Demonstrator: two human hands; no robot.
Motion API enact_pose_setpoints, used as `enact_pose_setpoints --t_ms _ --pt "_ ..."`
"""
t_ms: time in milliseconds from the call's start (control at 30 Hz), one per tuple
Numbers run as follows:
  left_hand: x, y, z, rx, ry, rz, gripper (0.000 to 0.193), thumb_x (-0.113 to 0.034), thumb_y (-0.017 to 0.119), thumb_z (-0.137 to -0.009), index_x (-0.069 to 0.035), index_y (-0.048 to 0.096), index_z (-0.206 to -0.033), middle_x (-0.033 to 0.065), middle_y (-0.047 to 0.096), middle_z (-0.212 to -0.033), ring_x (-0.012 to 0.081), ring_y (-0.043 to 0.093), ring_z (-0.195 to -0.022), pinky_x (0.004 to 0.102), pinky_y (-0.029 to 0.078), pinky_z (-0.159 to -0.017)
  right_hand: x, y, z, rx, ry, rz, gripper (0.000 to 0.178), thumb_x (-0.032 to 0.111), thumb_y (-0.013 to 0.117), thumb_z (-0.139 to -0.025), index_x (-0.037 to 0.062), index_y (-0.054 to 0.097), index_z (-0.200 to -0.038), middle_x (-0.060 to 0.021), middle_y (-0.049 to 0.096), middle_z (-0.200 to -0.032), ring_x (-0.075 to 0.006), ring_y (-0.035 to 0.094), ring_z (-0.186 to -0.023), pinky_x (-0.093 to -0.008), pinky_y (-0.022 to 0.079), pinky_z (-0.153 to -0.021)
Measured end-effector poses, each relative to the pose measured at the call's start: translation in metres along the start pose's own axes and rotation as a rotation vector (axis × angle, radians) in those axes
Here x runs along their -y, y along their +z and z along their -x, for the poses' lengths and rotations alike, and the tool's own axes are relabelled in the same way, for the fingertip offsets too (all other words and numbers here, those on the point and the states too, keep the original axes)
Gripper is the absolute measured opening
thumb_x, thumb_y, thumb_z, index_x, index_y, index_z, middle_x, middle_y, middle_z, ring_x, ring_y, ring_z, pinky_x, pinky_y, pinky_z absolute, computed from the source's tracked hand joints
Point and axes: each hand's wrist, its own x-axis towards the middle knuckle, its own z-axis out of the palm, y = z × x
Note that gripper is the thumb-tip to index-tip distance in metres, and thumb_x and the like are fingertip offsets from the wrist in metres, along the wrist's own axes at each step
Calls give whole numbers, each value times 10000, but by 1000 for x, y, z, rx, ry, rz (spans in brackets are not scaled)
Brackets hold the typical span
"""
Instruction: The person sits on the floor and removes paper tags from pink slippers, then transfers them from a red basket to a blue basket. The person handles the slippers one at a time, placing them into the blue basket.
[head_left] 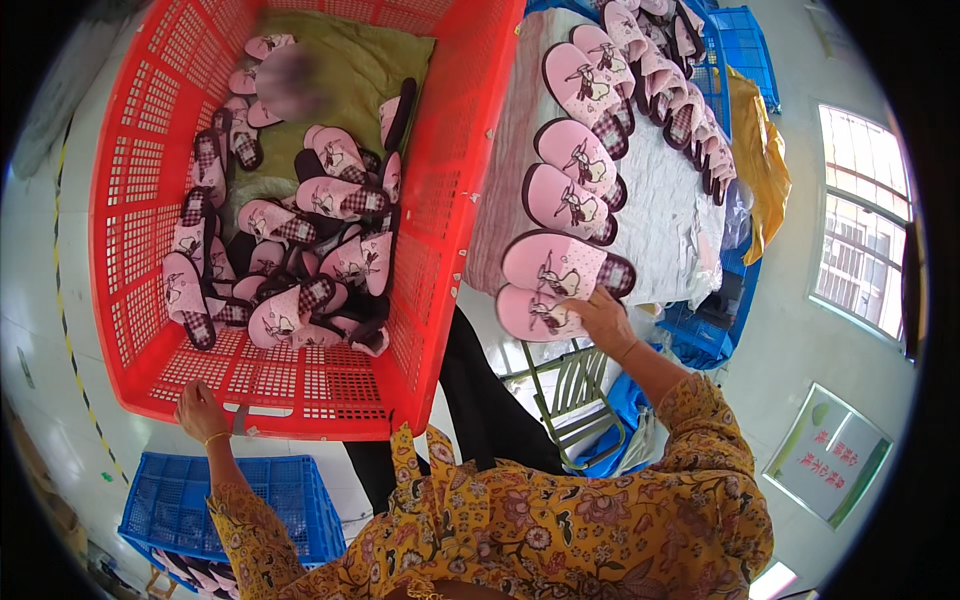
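My right hand [603, 322] is closed on the heel end of a pink slipper [530, 313], its thumb on the upper. Another slipper [550, 260] of the same print lies against it, forming a pair at the near edge of the covered stack. My left hand [203, 412] is at the near-left rim of a large red plastic crate [340, 432], its fingers curled at the edge. Inside the crate is a loose heap of pink slippers [285, 315] with dark trim and checked insoles. Their undersides are partly hidden in the pile.
Beyond my right hand, more slipper pairs [575, 155] lie in rows on a white cloth [650, 220]. A green folding chair [580, 400] stands below. Blue crates [230, 500] are at lower left, others at the far right. Olive cloth [370, 60] lines the red crate's far end.
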Motion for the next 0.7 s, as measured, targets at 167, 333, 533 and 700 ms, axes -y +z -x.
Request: enact_pose_setpoints --t_ms 167,333,533,700 --pt "-9 -4 -4 72 -42 -62 178 -254 560 -952 -108 646 -898 33 652 -785 249 613 -824 397 432 -806 -59 0 25 120 106 70 356 -14 577 -798 171 694 -1078 -83 597 -976 -298 583 -986 -382 524 -814" --pt "5 6 2 12 -36 -67 156 -238 582 -933 -111 668 -898 43 676 -820 262 623 -841 412 440 -799 -64 8 27 161 152 97 359 29 570 -833 163 685 -1146 -140 581 -1230 -344 549 -1143 -398 503 -900" --pt "9 11 -6 -67 20 72 95 -197 628 -889 -122 681 -868 62 688 -832 276 638 -835 428 457 -771 -65 38 76 -167 510 -15 298 16 538 -861 27 645 -1139 -170 577 -1211 -322 539 -1167 -413 453 -974" --pt "2 3 -4 -158 5 107 62 -189 660 -869 -135 671 -840 26 676 -765 238 642 -782 407 460 -766 -88 63 104 -270 624 189 253 -27 553 -817 27 632 -1051 -176 602 -1139 -338 557 -1080 -420 460 -933"
